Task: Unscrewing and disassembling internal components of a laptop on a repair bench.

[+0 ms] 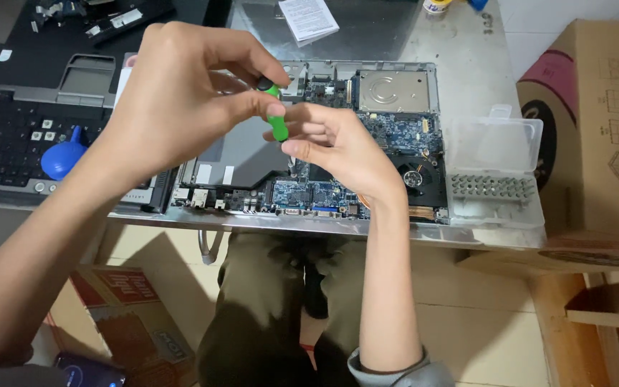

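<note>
An opened laptop [388, 129] lies on the metal table, its blue circuit board, silver hard drive [394, 91] and fan [415, 177] exposed. A small green screwdriver [276, 127] stands upright over the board, tip down near the middle. My left hand [180, 100] pinches the black cap at its top. My right hand [338, 147] grips the green handle from the right side with thumb and fingers. The tip is partly hidden behind my right hand.
A clear plastic bit case [494, 172] stands open right of the laptop. At left lie a removed black keyboard [8, 136] and a blue air blower [62, 159]. A paper leaflet [309, 18] sits at the back. Cardboard boxes [596, 107] stand at right and on the floor.
</note>
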